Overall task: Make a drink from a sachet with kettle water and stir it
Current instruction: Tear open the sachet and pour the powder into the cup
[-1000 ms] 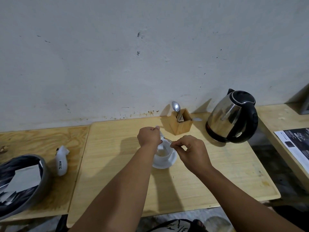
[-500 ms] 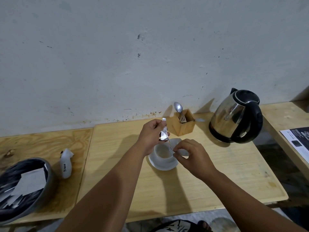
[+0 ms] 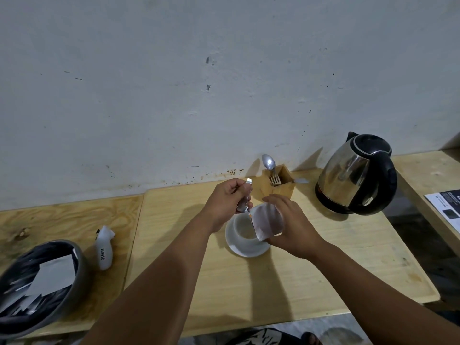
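Both hands work above the white cup, which stands on a saucer on the wooden table. Left hand pinches a torn-off silver strip just left of the cup; right hand grasps the opened sachet over the cup's right rim. Behind the cup: wooden cutlery holder with spoon. Kettle to the cup's right; bin and white bottle far left.

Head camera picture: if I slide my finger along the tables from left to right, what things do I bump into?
Grey bin → small white bottle → left hand holding the torn-off strip → wooden cutlery holder → kettle → printed paper. I left out the cup, sachet and right hand, since they overlap.
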